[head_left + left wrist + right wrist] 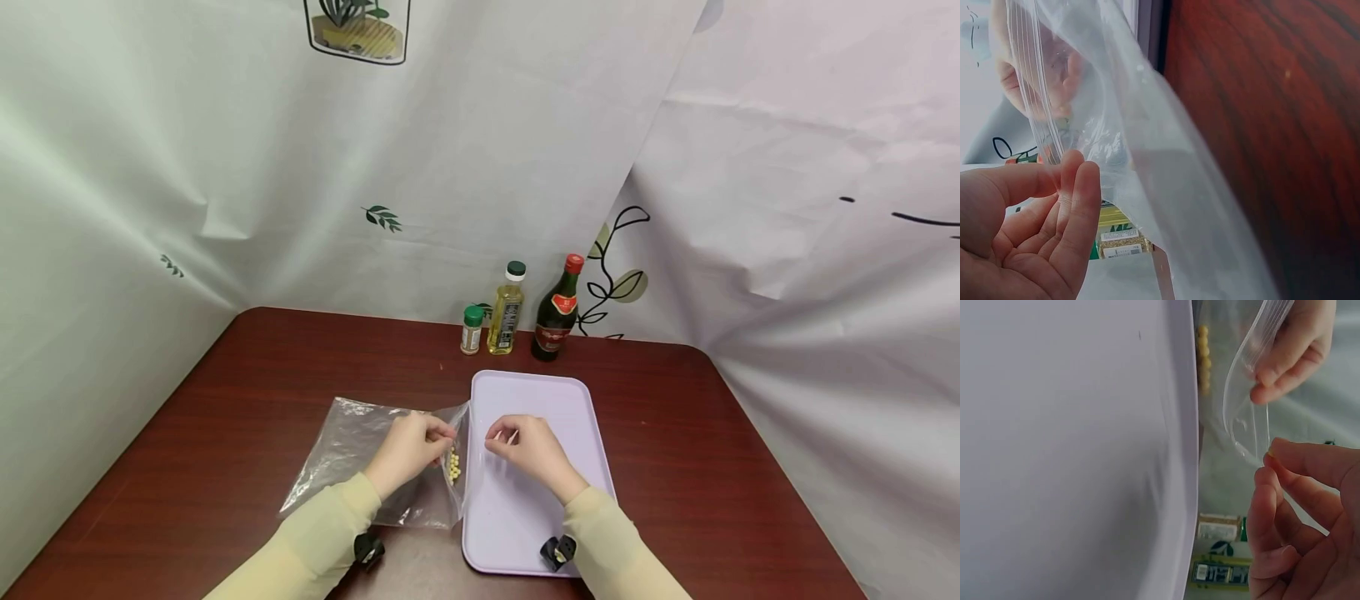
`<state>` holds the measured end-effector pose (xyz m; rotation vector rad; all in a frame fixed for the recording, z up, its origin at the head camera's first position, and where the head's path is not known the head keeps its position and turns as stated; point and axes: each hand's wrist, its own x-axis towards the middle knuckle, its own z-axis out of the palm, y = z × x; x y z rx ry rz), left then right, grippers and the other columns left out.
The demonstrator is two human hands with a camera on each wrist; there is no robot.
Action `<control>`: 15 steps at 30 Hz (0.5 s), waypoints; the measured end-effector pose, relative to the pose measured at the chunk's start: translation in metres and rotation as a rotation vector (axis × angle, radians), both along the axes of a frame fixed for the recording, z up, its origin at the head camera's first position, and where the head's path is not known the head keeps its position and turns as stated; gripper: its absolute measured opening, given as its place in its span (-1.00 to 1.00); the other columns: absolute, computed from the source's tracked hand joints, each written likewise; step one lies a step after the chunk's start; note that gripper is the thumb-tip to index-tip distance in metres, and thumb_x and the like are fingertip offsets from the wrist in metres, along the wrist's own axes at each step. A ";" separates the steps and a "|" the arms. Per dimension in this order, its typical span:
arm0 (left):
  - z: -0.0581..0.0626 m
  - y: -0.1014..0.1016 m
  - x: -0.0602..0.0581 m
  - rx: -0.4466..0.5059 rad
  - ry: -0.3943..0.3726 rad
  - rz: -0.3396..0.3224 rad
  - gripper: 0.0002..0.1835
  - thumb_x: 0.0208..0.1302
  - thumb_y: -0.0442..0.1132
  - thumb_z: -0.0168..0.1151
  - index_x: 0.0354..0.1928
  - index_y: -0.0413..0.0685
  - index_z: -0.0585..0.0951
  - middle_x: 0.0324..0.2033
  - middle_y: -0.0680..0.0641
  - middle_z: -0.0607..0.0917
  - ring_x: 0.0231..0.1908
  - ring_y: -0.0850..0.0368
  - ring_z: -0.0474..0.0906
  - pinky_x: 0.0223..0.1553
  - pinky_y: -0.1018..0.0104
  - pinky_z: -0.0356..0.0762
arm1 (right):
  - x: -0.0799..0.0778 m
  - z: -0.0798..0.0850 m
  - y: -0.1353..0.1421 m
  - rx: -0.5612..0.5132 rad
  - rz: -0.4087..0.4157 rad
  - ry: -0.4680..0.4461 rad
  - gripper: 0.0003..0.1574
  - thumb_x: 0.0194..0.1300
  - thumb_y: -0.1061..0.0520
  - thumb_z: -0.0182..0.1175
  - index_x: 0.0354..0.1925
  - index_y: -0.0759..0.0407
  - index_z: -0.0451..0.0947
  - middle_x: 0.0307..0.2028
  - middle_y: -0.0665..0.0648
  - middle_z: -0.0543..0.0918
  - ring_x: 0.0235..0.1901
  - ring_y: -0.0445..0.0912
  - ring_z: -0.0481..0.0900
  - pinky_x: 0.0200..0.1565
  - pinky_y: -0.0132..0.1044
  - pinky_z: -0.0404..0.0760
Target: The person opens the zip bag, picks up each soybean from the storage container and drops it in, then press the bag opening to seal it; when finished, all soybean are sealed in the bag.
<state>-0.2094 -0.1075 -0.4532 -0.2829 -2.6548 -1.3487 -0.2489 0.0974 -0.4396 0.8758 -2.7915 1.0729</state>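
A clear zip bag (348,442) lies across the table with its mouth toward the lilac tray (491,533). Several small round yellow pieces (454,467) sit inside by the mouth. Beside them, my left hand (412,450) pinches the bag's zip edge between thumb and fingers, as the left wrist view shows. Over the tray, my right hand (528,450) has thumb and index finger (1310,459) together. Film edges run to those fingertips in the right wrist view, so it pinches the other side of the mouth. The clear film is hard to make out there.
At the back of the table stand a green-capped spice jar (471,333), a bottle of yellow oil (506,312) and a dark red-capped bottle (555,317). A printed white cloth (450,150) hangs behind the dark red table (675,467).
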 end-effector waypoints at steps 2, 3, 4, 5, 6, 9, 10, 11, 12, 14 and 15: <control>0.000 -0.001 0.001 -0.006 0.009 -0.003 -0.92 0.06 -0.45 0.26 -0.38 -0.25 0.70 -0.66 0.00 0.67 -0.71 0.32 0.48 -0.62 0.46 0.43 | 0.002 -0.001 -0.003 0.008 0.016 -0.008 -0.96 0.06 0.17 0.34 -0.45 0.09 0.65 -0.62 -0.10 0.54 -0.62 -0.31 0.37 -0.52 -0.45 0.37; 0.000 -0.001 0.001 -0.007 0.010 -0.004 -0.92 0.07 -0.45 0.27 -0.38 -0.25 0.70 -0.66 0.01 0.66 -0.71 0.32 0.48 -0.63 0.46 0.43 | 0.002 -0.001 -0.004 0.014 0.024 -0.011 -0.96 0.07 0.16 0.34 -0.45 0.10 0.65 -0.63 -0.10 0.54 -0.63 -0.31 0.36 -0.53 -0.45 0.37; -0.001 -0.001 0.001 -0.005 0.010 -0.005 -0.93 0.07 -0.45 0.27 -0.38 -0.26 0.70 -0.67 0.01 0.66 -0.71 0.32 0.48 -0.63 0.46 0.43 | 0.003 -0.001 -0.005 0.021 0.032 -0.011 -0.94 0.07 0.14 0.34 -0.45 0.10 0.65 -0.63 -0.10 0.53 -0.63 -0.31 0.36 -0.54 -0.45 0.36; -0.001 -0.001 0.001 -0.007 0.010 -0.006 -0.93 0.07 -0.45 0.27 -0.38 -0.26 0.70 -0.67 0.01 0.66 -0.71 0.32 0.48 -0.63 0.46 0.42 | 0.004 -0.002 -0.006 0.029 0.039 -0.012 -0.94 0.08 0.14 0.34 -0.45 0.10 0.65 -0.64 -0.11 0.52 -0.64 -0.32 0.35 -0.55 -0.44 0.35; -0.001 -0.001 0.001 -0.008 0.009 -0.005 -0.93 0.07 -0.45 0.27 -0.38 -0.26 0.70 -0.66 0.01 0.66 -0.71 0.32 0.48 -0.63 0.46 0.43 | 0.004 -0.002 -0.008 0.037 0.047 -0.009 -0.94 0.09 0.13 0.34 -0.45 0.10 0.65 -0.64 -0.11 0.52 -0.65 -0.33 0.34 -0.55 -0.44 0.34; -0.001 0.000 0.002 -0.011 0.005 -0.006 -0.92 0.06 -0.45 0.26 -0.38 -0.26 0.70 -0.66 0.00 0.67 -0.71 0.33 0.47 -0.63 0.47 0.43 | 0.005 -0.003 -0.010 0.057 0.069 0.006 -0.94 0.08 0.13 0.34 -0.44 0.09 0.65 -0.65 -0.11 0.50 -0.64 -0.35 0.33 -0.55 -0.44 0.34; 0.000 0.000 0.002 -0.013 0.005 -0.005 -0.92 0.05 -0.46 0.26 -0.38 -0.25 0.70 -0.65 0.00 0.67 -0.71 0.33 0.47 -0.64 0.47 0.42 | 0.005 -0.004 -0.011 0.062 0.076 0.010 -0.94 0.08 0.13 0.34 -0.44 0.08 0.65 -0.66 -0.12 0.50 -0.63 -0.35 0.33 -0.54 -0.44 0.34; 0.000 0.000 0.002 -0.017 0.007 -0.004 -0.91 0.04 -0.46 0.25 -0.39 -0.25 0.70 -0.65 0.00 0.67 -0.71 0.33 0.47 -0.64 0.47 0.42 | 0.005 -0.004 -0.012 0.067 0.082 0.014 -0.95 0.08 0.14 0.34 -0.45 0.08 0.65 -0.66 -0.12 0.50 -0.62 -0.35 0.34 -0.54 -0.44 0.34; 0.000 0.000 0.003 -0.018 0.007 -0.004 -0.91 0.04 -0.46 0.25 -0.39 -0.25 0.70 -0.66 0.01 0.67 -0.71 0.33 0.47 -0.64 0.47 0.42 | 0.005 -0.004 -0.013 0.071 0.086 0.017 -0.95 0.07 0.14 0.35 -0.45 0.08 0.65 -0.66 -0.12 0.50 -0.62 -0.35 0.34 -0.54 -0.44 0.34; 0.000 0.001 0.003 -0.020 0.008 -0.004 -0.91 0.04 -0.47 0.25 -0.39 -0.25 0.70 -0.66 0.01 0.66 -0.71 0.33 0.46 -0.64 0.47 0.41 | 0.006 -0.004 -0.013 0.080 0.089 0.020 -0.95 0.07 0.14 0.35 -0.45 0.07 0.65 -0.66 -0.13 0.50 -0.61 -0.35 0.34 -0.54 -0.44 0.33; 0.000 0.001 0.004 -0.021 0.009 -0.003 -0.91 0.04 -0.46 0.25 -0.39 -0.25 0.70 -0.66 0.01 0.66 -0.71 0.34 0.46 -0.64 0.47 0.41 | 0.006 -0.004 -0.013 0.085 0.088 0.019 -0.95 0.06 0.15 0.35 -0.45 0.07 0.65 -0.66 -0.13 0.50 -0.61 -0.35 0.34 -0.54 -0.44 0.33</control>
